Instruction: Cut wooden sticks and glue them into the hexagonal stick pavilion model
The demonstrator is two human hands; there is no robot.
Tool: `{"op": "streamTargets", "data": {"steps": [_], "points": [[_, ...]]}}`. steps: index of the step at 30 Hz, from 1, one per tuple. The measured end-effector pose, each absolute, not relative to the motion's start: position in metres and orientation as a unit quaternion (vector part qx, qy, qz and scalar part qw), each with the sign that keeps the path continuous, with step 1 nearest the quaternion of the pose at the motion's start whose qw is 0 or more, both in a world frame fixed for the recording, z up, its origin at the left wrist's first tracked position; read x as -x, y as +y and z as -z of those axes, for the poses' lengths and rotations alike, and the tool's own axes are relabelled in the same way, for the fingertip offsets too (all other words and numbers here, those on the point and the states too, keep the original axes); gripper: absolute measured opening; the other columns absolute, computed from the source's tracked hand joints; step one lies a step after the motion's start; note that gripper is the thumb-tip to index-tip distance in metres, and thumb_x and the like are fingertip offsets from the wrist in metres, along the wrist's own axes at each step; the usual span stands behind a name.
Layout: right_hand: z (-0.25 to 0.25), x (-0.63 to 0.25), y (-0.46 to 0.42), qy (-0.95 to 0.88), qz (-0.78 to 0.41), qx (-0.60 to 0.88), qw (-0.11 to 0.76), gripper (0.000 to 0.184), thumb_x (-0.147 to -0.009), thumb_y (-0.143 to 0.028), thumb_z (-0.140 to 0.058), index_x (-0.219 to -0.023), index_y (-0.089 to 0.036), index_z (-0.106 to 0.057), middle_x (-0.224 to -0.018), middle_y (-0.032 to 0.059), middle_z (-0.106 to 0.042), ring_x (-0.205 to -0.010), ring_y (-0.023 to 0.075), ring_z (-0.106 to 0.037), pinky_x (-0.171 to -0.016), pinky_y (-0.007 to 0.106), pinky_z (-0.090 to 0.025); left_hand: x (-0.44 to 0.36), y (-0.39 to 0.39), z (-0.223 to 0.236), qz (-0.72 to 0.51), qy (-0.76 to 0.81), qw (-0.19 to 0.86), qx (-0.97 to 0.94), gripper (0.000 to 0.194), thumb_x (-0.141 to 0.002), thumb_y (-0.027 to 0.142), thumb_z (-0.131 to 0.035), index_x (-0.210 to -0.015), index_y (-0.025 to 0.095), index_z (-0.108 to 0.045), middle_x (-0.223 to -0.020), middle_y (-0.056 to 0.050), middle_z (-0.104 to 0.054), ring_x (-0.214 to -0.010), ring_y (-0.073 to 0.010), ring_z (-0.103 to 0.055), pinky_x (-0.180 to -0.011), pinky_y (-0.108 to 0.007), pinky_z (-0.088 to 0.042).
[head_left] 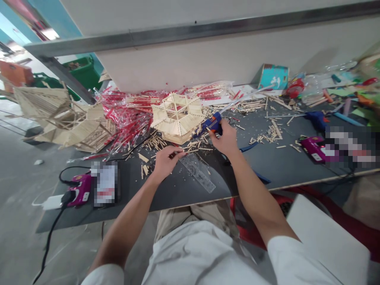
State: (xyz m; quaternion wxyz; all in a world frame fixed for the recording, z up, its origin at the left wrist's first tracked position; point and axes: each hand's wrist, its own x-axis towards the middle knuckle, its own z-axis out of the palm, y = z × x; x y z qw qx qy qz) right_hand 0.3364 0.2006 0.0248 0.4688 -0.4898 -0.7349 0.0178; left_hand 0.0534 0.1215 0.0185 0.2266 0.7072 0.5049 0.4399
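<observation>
Between thumb and fingers, my left hand (pixel 167 161) pinches a thin wooden stick (pixel 191 151) over the dark table. My right hand (pixel 226 138) is wrapped round a blue hot glue gun (pixel 212 123), its nozzle pointing left and down towards the stick. Just behind both hands stands a small model of pale wooden sticks (pixel 178 118), with a many-sided roof and open spokes at its top. A clear plastic ruler (pixel 198 174) lies flat in front of the hands. Loose stick pieces (pixel 156 143) are scattered around the model.
A larger stick model (pixel 68 118) stands at the left. Red-and-clear plastic packets (pixel 127 114) are heaped behind. Purple power sockets (pixel 80 190) with cables sit at the left, another (pixel 316 149) at the right. A second glue gun (pixel 317 120) lies at the right, near a turquoise container (pixel 273 76).
</observation>
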Motion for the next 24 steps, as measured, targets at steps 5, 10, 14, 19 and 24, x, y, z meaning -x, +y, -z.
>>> {"op": "streamTargets", "data": {"steps": [5,10,14,19,24], "points": [[-0.0242,-0.337,0.2006,-0.733,-0.018,0.498,0.463,0.031,-0.086,-0.031,-0.064,-0.115,-0.022,-0.06,-0.096,0.01,-0.072,-0.09,0.0307,-0.072,-0.08,0.048,-0.059,-0.0508,0.1219,-0.014,-0.43,0.509,0.216,-0.714,0.022,-0.094,0.045,-0.077,-0.094,0.024,-0.084,-0.093,-0.005,-0.084,-0.075,-0.0174,-0.075,-0.076,-0.03,-0.059],[-0.0248,-0.3356,0.1993,-0.733,-0.015,0.494,0.467,0.028,-0.086,-0.032,-0.064,-0.112,-0.023,-0.06,-0.094,0.0095,-0.072,-0.086,0.0289,-0.072,-0.077,0.046,-0.058,-0.0512,0.122,-0.0124,-0.436,0.517,0.226,-0.701,0.018,-0.092,0.041,-0.08,-0.095,0.024,-0.085,-0.091,-0.004,-0.084,-0.075,-0.0179,-0.076,-0.073,-0.029,-0.059],[-0.028,-0.3344,0.197,-0.737,-0.017,0.497,0.458,0.026,-0.085,-0.033,-0.063,-0.109,-0.024,-0.058,-0.091,0.009,-0.071,-0.085,0.0303,-0.072,-0.077,0.047,-0.059,-0.0527,0.1212,-0.0163,-0.45,0.499,0.237,-0.702,0.017,-0.093,0.04,-0.079,-0.094,0.025,-0.085,-0.094,-0.005,-0.084,-0.081,-0.0193,-0.078,-0.078,-0.032,-0.061],[-0.03,-0.3323,0.1951,-0.743,-0.031,0.493,0.451,0.025,-0.086,-0.032,-0.062,-0.11,-0.025,-0.057,-0.091,0.0088,-0.071,-0.084,0.0309,-0.072,-0.077,0.05,-0.061,-0.0533,0.1212,-0.017,-0.447,0.506,0.237,-0.699,0.021,-0.093,0.044,-0.079,-0.094,0.025,-0.085,-0.093,-0.005,-0.084,-0.08,-0.0198,-0.079,-0.076,-0.031,-0.062],[-0.0278,-0.332,0.196,-0.744,-0.026,0.492,0.45,0.023,-0.087,-0.032,-0.063,-0.107,-0.024,-0.057,-0.091,0.009,-0.07,-0.084,0.0309,-0.072,-0.076,0.049,-0.061,-0.0525,0.1223,-0.014,-0.444,0.512,0.235,-0.697,0.022,-0.093,0.045,-0.078,-0.095,0.025,-0.085,-0.091,-0.005,-0.084,-0.076,-0.0184,-0.078,-0.072,-0.03,-0.061]]}}
